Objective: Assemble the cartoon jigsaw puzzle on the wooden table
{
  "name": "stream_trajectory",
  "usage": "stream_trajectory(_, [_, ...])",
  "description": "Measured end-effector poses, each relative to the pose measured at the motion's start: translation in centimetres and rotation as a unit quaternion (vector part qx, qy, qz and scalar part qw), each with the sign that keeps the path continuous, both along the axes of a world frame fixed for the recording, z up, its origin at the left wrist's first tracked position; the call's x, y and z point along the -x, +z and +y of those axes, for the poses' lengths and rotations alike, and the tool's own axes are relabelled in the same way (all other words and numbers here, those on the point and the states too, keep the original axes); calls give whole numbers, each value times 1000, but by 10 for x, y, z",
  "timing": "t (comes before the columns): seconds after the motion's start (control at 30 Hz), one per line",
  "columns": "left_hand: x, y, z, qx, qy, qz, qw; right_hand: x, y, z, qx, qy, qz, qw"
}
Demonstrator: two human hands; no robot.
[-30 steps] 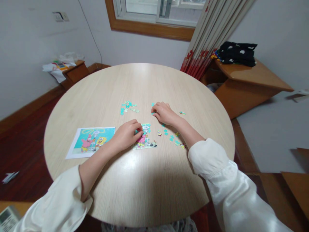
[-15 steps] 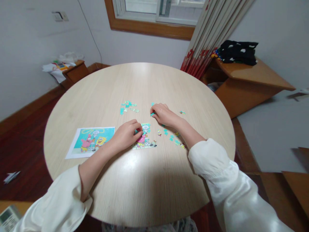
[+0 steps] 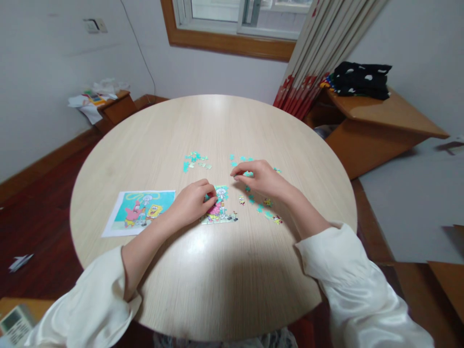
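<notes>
A partly joined cartoon jigsaw puzzle (image 3: 222, 205) lies flat on the round table (image 3: 217, 280). My left hand (image 3: 197, 200) rests over its left side, fingers curled and pressed on it, hiding that part. Just beyond the puzzle, to the right, my right hand (image 3: 259, 175) is raised a little with thumb and forefinger pinched round a small dark puzzle piece (image 3: 235, 176), hard to make out. Loose teal pieces (image 3: 250, 198) lie under and around this hand. A piece with a yellow face (image 3: 241, 199) sits right of the puzzle.
A printed reference picture (image 3: 139, 210) lies left of my left forearm. More teal and pale pieces (image 3: 195, 157) are grouped beyond the left hand. A wooden cabinet (image 3: 377, 130) with dark cloth (image 3: 362, 79) stands off the table's right edge, a small stand (image 3: 118, 108) back left.
My right hand has lifted and shifted right, uncovering teal pieces behind it. The left hand stays on the puzzle. The whole view has moved slightly.
</notes>
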State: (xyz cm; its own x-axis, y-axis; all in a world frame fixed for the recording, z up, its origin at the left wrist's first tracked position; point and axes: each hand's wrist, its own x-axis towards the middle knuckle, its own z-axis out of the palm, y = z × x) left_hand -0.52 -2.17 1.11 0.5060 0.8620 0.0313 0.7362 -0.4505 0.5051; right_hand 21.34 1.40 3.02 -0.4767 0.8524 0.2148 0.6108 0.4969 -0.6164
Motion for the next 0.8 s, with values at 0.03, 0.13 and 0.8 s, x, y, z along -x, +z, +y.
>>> stream_trajectory(0.03, [0, 0, 0, -2, -1, 1, 1000, 0, 1, -4, 8, -5, 20, 1000])
stream_trajectory(0.13, [-1, 0, 0, -6, -3, 5, 1000, 1, -2, -12, 64, -20, 88, 994])
stream_trajectory(0.8, [-2, -3, 0, 0, -21, 33, 999, 25, -22, -21, 331, -48, 146, 931])
